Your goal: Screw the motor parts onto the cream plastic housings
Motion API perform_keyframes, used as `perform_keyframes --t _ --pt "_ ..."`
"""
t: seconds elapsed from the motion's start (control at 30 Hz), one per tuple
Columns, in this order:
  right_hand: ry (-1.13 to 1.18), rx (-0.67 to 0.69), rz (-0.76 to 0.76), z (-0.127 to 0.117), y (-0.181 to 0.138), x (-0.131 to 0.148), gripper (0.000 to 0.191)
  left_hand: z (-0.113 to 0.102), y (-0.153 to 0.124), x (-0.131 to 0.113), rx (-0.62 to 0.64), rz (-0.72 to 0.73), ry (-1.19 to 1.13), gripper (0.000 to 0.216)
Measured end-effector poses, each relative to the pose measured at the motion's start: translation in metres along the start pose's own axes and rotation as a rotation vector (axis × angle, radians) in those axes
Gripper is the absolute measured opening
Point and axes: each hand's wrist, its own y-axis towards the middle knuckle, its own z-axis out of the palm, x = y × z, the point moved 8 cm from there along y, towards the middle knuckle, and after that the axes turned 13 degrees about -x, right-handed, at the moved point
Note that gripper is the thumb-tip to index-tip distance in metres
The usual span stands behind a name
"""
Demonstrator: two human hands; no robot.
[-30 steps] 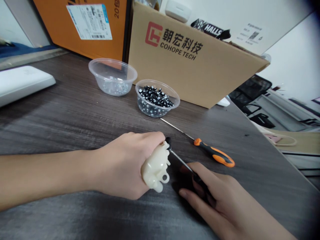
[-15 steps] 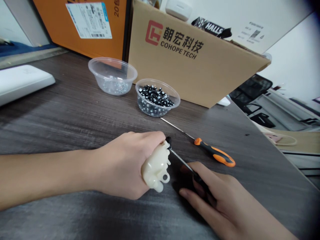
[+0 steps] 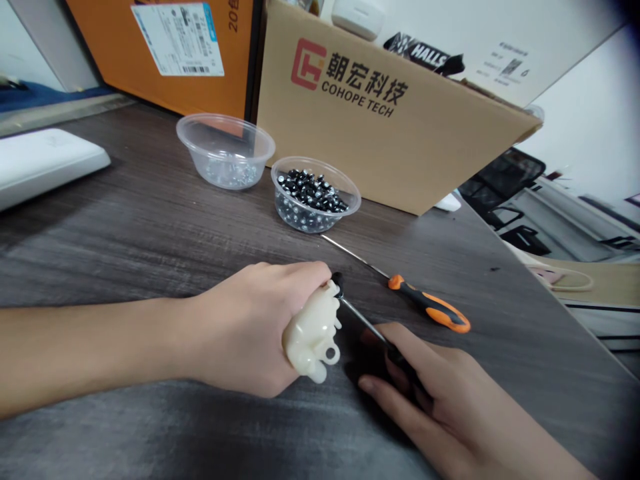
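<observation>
My left hand (image 3: 245, 327) is closed around a cream-white moulded plastic part (image 3: 311, 339), which sticks out past the fingers. My right hand (image 3: 425, 393) grips a dark-handled screwdriver, its thin steel shaft (image 3: 364, 321) running up to the part. A small black round piece (image 3: 337, 283) sits at the shaft's tip against the part's top edge. The handle is mostly hidden by my fingers. An orange-and-black screwdriver (image 3: 430, 305) lies on the table beyond my hands, its shaft pointing toward a clear bowl of dark metal pieces (image 3: 313, 200).
A second clear bowl (image 3: 225, 152) holds small metal pieces. A cardboard box (image 3: 380, 127) and an orange box (image 3: 165, 60) stand behind the bowls on the dark wood-grain table (image 3: 125, 227). A flat white object (image 3: 45, 167) lies at the left; the table edge runs down the right.
The view has tilted slightly, so the bowls and boxes sit a little higher in the picture. My hands and the white part have hardly moved.
</observation>
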Motion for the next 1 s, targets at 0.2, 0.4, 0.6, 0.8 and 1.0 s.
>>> perform_keyframes --t 0.2,0.4,0.6,0.8,1.0 --pt "0.002 0.009 0.016 0.0025 -0.0012 -0.0026 0.006 -0.0003 -0.0018 0.0005 0.012 -0.008 -0.004 0.039" --pt "0.007 0.025 0.024 0.0020 -0.0022 -0.0017 0.007 -0.0005 -0.0020 -0.0008 0.004 -0.012 -0.001 0.038" --pt "0.010 0.026 0.028 0.0023 -0.0022 -0.0036 0.005 0.0008 -0.0003 -0.0004 0.010 -0.005 -0.001 0.039" --pt "0.023 0.017 0.025 0.0031 -0.0012 -0.0045 0.007 -0.0001 0.0008 -0.0002 -0.018 0.012 0.013 0.040" --pt "0.050 0.018 0.030 0.0028 -0.0014 -0.0032 0.007 -0.0013 -0.0007 -0.0004 -0.012 0.011 0.014 0.041"
